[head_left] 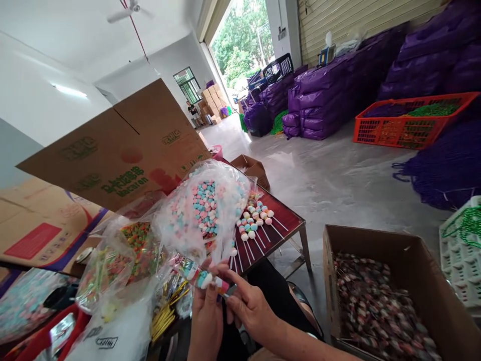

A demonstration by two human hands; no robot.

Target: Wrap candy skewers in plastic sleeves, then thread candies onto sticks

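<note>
1. Wrapped marshmallow skewer (203,278): in front of the person, above the near table edge; left hand (206,318) fingers gripping it, right hand (250,303) fingers pinching its lower end.
2. Marshmallow bag (205,208), bulky, just beyond the hands, hides part of the red table (285,215). Unwrapped skewers (255,220) beside it; gold twist ties (165,318) left.
3. Open carton (376,240) on the right, full of small pieces, blurred.
4. Upright cardboard flap (124,145): "Macaron" in green, under green Chinese characters.
</note>
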